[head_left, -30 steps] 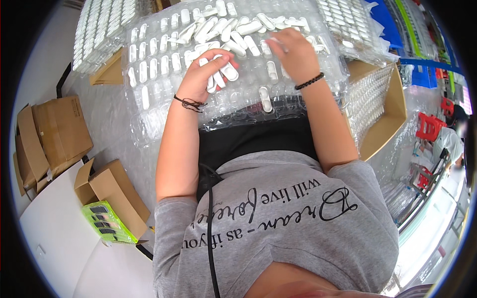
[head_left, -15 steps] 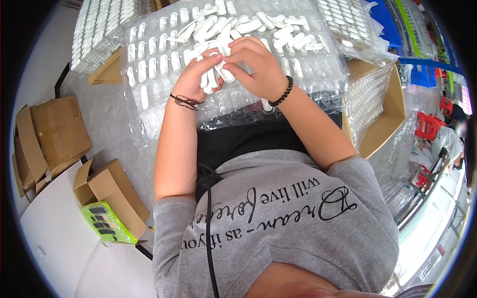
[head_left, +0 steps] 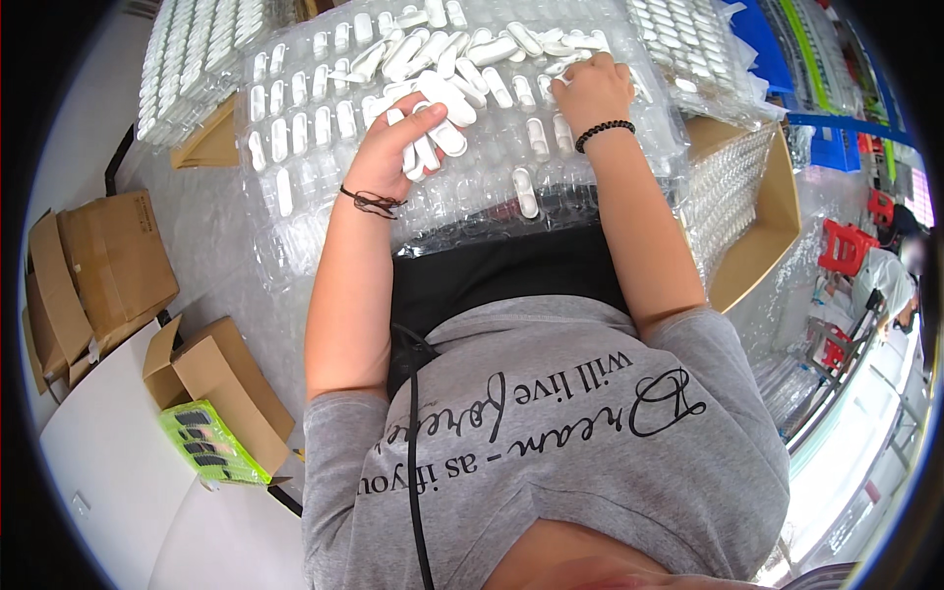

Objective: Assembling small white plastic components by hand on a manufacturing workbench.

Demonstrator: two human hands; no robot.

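My left hand (head_left: 391, 147) is closed around several white, oblong plastic pieces (head_left: 447, 96), which fan out from between thumb and fingers. Farther to the right, my right hand (head_left: 597, 96) reaches down with bent fingers onto loose white pieces at the right of the tray. Its fingertips are partly hidden, so what they grip does not show. Below both hands lies a clear plastic blister tray (head_left: 442, 208) with rows of pockets. A heap of loose white pieces (head_left: 403, 57) spreads across its far half. One piece (head_left: 525, 193) sits in a pocket near the front edge.
Stacked trays of white pieces stand at the far left (head_left: 202, 74) and far right (head_left: 678, 39). An open carton (head_left: 757, 246) holding clear trays is on the right. Cardboard boxes (head_left: 118, 261) stand on the left floor. A black cable (head_left: 414, 462) hangs before my shirt.
My right hand has left my left hand and moved right to the loose pieces. My left hand keeps its bunch, now more exposed.
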